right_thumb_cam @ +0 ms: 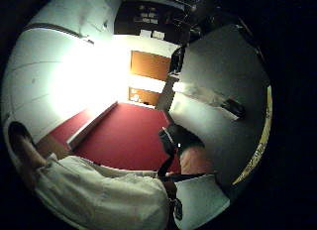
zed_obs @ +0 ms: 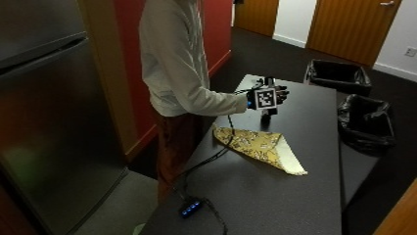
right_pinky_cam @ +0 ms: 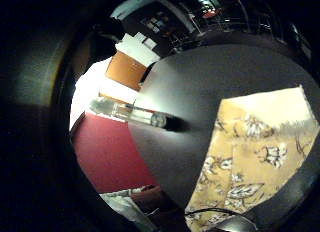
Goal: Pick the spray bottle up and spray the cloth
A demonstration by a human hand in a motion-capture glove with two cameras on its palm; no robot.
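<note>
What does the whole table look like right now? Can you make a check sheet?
Surface: dark table, bare in most places.
Job's things: bottle stands upright on the table, apart from the cloth; the patterned yellow cloth lies folded on the table, nearer the person.
Clutter: a small box with blue lights sits at the table's near end.
Hand: the gloved right hand hovers by the bottle; whether it touches the bottle cannot be told, nor can its fingers be made out.
Cables: a black cable runs from the hand across the table to the box.
Surroundings: fridge, red wall, wooden doors, two black-lined bins beside the table.
</note>
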